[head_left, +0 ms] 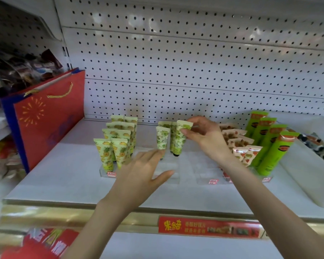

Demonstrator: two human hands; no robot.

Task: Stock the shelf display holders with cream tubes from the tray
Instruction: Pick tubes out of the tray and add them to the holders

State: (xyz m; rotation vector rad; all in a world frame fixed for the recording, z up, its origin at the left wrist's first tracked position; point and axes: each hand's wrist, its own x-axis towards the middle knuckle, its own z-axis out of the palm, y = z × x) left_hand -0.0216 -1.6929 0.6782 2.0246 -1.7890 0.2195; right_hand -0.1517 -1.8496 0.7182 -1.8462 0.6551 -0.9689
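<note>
Clear display holders (168, 165) stand in a row on the white shelf (64, 176). My right hand (206, 137) pinches the flat top of a green-patterned cream tube (179, 141), which stands cap down in the middle holder beside another green-patterned tube (162, 138). My left hand (142, 172) rests with fingers spread on the front of that holder, fingertips at the base of the front tube. Several yellow pineapple tubes (114, 144) fill the left holder. Brown and red patterned tubes (239, 144) and bright green tubes (269, 144) stand to the right.
A white tray (307, 176) lies at the right end of the shelf with a few dark packets (316, 144) in it. A red and blue gift bag (47, 116) stands at the left. Behind is white pegboard (195, 62). A gold shelf edge (82, 215) carries a red label.
</note>
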